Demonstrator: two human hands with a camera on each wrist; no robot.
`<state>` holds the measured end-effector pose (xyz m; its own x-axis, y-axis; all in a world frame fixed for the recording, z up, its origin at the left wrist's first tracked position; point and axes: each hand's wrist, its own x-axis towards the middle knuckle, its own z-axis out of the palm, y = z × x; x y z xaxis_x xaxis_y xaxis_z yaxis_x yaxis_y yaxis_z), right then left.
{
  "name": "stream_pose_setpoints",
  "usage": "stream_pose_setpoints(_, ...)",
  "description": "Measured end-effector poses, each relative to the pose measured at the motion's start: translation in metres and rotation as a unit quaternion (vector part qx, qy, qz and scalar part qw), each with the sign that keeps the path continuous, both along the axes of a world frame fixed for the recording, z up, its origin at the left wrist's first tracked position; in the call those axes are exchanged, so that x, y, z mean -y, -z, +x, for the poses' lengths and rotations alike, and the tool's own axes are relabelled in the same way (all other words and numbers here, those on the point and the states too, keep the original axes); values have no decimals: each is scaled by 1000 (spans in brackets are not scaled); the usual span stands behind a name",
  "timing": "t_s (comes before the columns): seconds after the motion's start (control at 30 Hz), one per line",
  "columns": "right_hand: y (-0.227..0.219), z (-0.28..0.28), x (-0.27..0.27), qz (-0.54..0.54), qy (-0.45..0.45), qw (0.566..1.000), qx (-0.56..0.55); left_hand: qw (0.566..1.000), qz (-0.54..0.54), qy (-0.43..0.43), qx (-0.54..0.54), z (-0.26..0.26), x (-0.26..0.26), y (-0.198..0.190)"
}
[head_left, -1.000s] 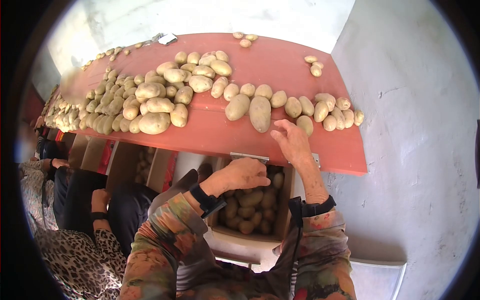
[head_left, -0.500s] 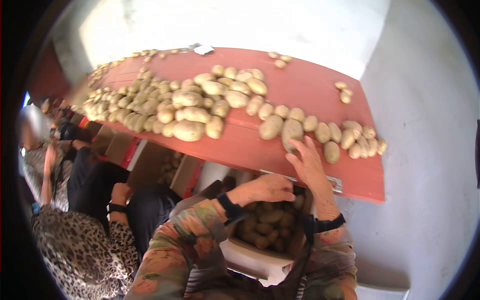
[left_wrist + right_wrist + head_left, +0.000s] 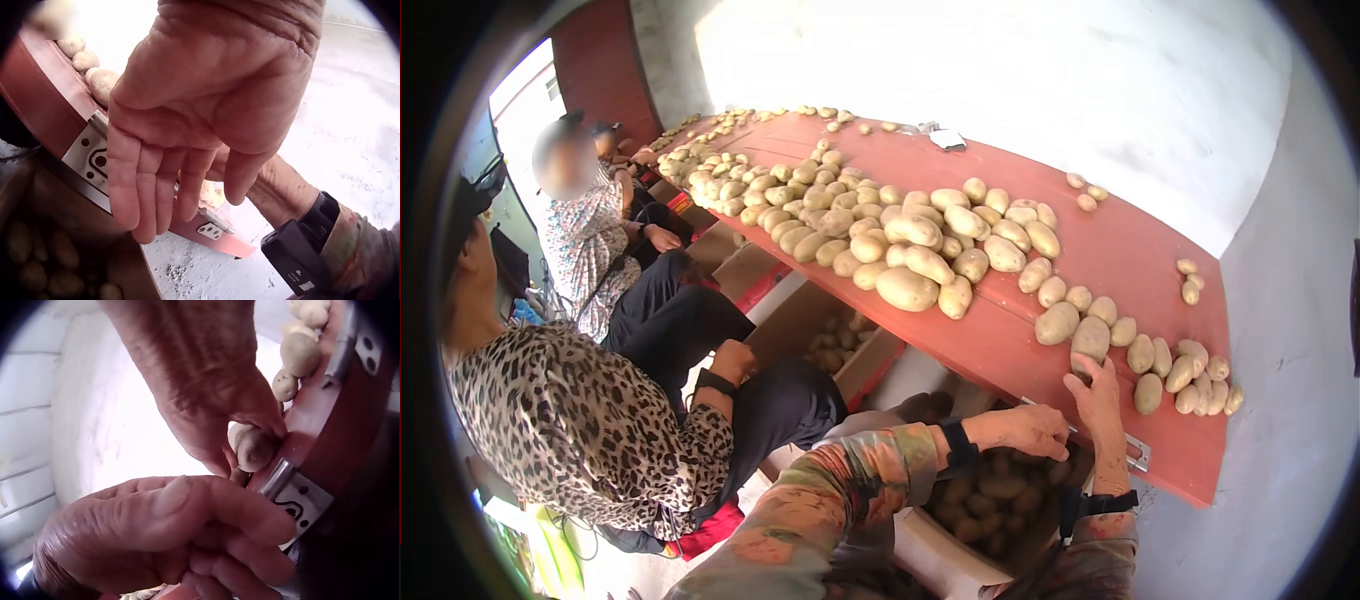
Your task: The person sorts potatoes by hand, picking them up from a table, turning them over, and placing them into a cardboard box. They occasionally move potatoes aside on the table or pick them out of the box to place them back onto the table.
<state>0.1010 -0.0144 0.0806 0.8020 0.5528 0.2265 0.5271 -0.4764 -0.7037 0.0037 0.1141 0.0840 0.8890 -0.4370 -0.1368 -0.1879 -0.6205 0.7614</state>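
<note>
R hand [image 3: 1100,398] grips lg potato [image 3: 1090,340]
Digits part-closed either side, prob. for steadiness; L hand [image 3: 1028,428] loose, empty, nr carton [image 3: 948,556].

The left arm [image 3: 830,490] stretches forward and across to the right. The left hand [image 3: 1032,430] hangs with loose fingers, close to the right arm [image 3: 1112,462]. The right hand [image 3: 1098,395] reaches farther out, thumb and fingers bent to pinch.
</note>
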Motion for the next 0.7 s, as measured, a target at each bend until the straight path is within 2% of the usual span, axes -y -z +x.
stream_pose_setpoints(0.17, -20, -7, -2, -18, 70, 996, -51, 998, -50, -29, 12, -1, -2, 0)
stream_pose_setpoints(0.3, -26, -3, 11, -48, 77, 994, -55, 998, -50, -23, 18, -1, -4, -2)
stream_pose_setpoints(0.37, -28, -5, 17, -135, 93, 986, -17, 998, -46, -25, 33, -2, -5, -3)
stream_pose_setpoints(0.5, -12, -5, 17, -130, 129, 983, -12, 998, -50, -26, 38, -1, -3, -1)
stream_pose_setpoints(0.57, 2, 0, 15, -81, 164, 979, 87, 998, -39, -37, 18, -2, -2, -3)
stream_pose_setpoints(0.7, -8, -3, 14, -106, 118, 982, 102, 998, -47, -43, 30, -3, -2, -5)
